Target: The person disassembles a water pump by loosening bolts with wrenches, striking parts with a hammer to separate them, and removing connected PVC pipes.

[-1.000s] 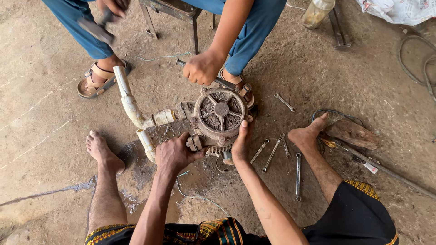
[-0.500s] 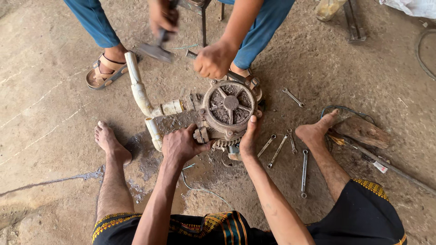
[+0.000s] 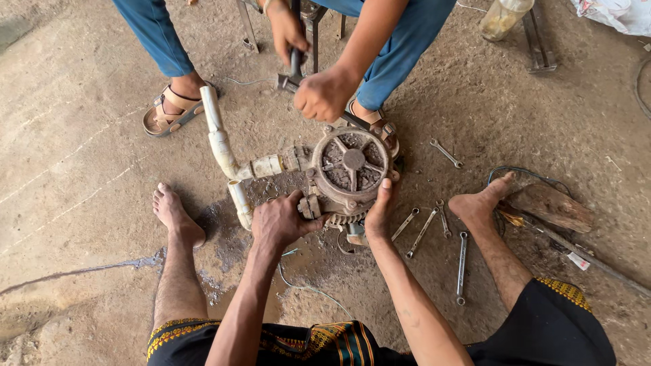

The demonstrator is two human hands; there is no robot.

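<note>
A rusty round pump motor [image 3: 352,166] with a spoked end cover lies on the dirt floor, white pipes [image 3: 224,152] joined to its left side. My left hand [image 3: 281,220] grips the fitting at the motor's lower left. My right hand [image 3: 380,210] presses flat against the lower right rim of the housing. Across from me a seated person's hand [image 3: 324,93] holds a chisel-like tool against the motor's top edge, while their other hand [image 3: 285,30] holds a hammer [image 3: 294,64] just above it.
Several wrenches [image 3: 434,230] lie on the ground right of the motor, between it and my right foot [image 3: 483,200]. My left foot [image 3: 175,213] rests at the left. A wood block [image 3: 550,207], a jar [image 3: 502,17] and a wet patch [image 3: 230,237] are nearby.
The other person's hammer hand has swung over to just above the chisel hand. My own hands stay pressed on the motor.
</note>
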